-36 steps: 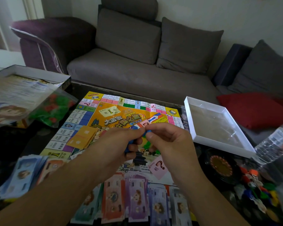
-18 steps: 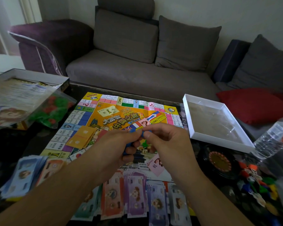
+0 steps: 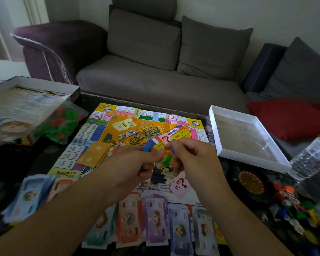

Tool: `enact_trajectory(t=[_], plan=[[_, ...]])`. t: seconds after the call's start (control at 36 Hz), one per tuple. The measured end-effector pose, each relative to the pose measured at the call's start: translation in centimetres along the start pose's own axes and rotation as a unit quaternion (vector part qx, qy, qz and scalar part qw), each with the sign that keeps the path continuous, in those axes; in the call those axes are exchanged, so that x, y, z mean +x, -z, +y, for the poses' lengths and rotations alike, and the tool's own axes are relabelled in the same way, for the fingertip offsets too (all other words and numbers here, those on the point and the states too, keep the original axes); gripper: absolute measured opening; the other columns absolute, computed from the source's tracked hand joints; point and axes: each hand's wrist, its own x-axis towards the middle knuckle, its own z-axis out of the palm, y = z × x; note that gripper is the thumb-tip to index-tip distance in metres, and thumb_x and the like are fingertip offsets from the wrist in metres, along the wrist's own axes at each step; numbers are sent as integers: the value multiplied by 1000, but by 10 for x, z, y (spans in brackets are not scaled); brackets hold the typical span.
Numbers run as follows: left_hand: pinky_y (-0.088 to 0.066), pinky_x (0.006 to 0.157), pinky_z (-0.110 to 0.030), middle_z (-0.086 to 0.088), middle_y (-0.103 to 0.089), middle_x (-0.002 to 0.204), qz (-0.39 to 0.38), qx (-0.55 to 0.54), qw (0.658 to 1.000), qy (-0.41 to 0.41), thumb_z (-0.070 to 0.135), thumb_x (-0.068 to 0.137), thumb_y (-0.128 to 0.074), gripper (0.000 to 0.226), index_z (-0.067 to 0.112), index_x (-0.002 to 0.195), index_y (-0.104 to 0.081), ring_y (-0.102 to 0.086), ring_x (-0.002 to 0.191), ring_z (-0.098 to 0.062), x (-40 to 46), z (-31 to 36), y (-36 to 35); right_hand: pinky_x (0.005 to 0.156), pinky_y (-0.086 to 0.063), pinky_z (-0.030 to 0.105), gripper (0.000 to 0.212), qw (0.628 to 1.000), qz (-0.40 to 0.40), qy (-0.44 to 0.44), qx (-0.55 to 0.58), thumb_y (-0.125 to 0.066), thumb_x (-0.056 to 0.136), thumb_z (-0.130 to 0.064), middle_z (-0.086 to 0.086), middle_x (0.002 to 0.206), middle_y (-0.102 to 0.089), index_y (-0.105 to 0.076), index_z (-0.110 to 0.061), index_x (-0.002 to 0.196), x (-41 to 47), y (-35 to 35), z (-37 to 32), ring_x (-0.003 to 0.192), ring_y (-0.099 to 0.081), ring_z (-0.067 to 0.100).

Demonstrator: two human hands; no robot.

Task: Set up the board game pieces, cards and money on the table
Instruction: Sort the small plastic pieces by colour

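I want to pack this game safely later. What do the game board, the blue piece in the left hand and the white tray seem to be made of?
Game board: probably thin glossy paper; fold creases show.
Blue piece, gripped by the left hand: likely smooth plastic, solid colour.
White tray: seemingly cardboard, with thin, straight, matte walls.

1. A dark glossy worktop (image 3: 11, 163) is observed.
2. Laid on it: game board (image 3: 118, 130), banknote rows (image 3: 155, 224), white box tray (image 3: 248, 157), bagged red and green pieces (image 3: 61, 124), loose coloured tokens (image 3: 294, 209), plastic bottle (image 3: 310, 157).
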Motion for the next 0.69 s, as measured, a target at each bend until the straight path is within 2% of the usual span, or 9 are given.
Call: enact_trajectory(t=[0.06, 0.17, 0.25, 0.33, 0.39, 0.53, 0.58, 0.64, 0.69], plan=[[-23, 53, -28, -15, -24, 94, -6, 34, 999, -17, 16, 92, -75, 23, 3, 99, -57, -18, 67, -18, -2, 0, 2, 58, -56, 28, 24, 1000, -12, 2, 14, -61, 105, -16, 13, 69, -65, -80, -18, 90, -1, 0, 0, 55, -60, 18], [-22, 54, -29, -15, -33, 94, -17, 61, 997, -32, 26, 86, -79, 24, 5, 90, -68, -15, 71, -21, -5, 2, 1, 60, -58, 24, 20, 999, -37, 8, 26, -63, 101, -2, 3, 83, -77, -78, -15, 99, -3, 2, -4, 71, -72, 14], [-23, 53, -28, -15, -32, 84, -12, 66, 997, -29, 32, 80, -80, 32, 4, 92, -68, -18, 65, -17, -7, 3, 0, 60, -57, 21, 23, 999, -38, 25, 19, -67, 97, 3, -6, 91, -79, -77, -18, 98, -4, 3, -6, 82, -75, 11], [-24, 51, -25, -4, -50, 72, -7, 41, 999, -17, 34, 78, -81, 36, 4, 92, -67, -23, 58, -11, -9, 4, -1, 63, -58, 22, 23, 998, -36, 44, 24, -70, 95, 2, -6, 94, -80, -78, -19, 98, -5, 3, -7, 85, -74, 11], [-24, 49, -22, -3, -58, 70, -14, 16, 1000, -11, 32, 79, -80, 34, 4, 93, -67, -25, 56, -10, -10, 6, -2, 65, -59, 26, 20, 997, -39, 51, 42, -71, 94, 1, -4, 95, -80, -78, -18, 98, -7, 1, -6, 85, -74, 15], [-24, 47, -20, -5, -59, 71, -26, -2, 1000, -2, 29, 80, -80, 32, 2, 87, -67, -24, 55, -9, -10, 7, -1, 68, -61, 33, 20, 996, -41, 51, 63, -73, 93, -3, 2, 93, -79, -80, -22, 95, -6, -2, -2, 82, -70, 34], [-24, 48, -20, -6, -59, 72, -25, 0, 1000, 0, 28, 82, -79, 31, 0, 88, -68, -23, 57, -10, -10, 7, -1, 67, -61, 33, 19, 996, -44, 57, 45, -74, 93, -4, 0, 92, -79, -80, -22, 95, -5, -1, -2, 80, -71, 28], [-25, 49, -21, -7, -62, 73, -18, 4, 1000, 3, 28, 84, -78, 32, -2, 92, -70, -26, 57, -10, -10, 8, -1, 67, -60, 29, 19, 997, -41, 63, 14, -75, 93, -5, -5, 92, -79, -80, -23, 95, -4, 0, -1, 82, -72, 15], [-27, 49, -21, -9, -65, 75, 1, 4, 1000, 10, 27, 89, -75, 32, -4, 99, -73, -33, 54, -9, -9, 8, -2, 74, -62, 36, 19, 997, -34, 65, -22, -75, 93, -8, -8, 93, -78, -80, -26, 96, -2, -1, 2, 90, -72, 12]])
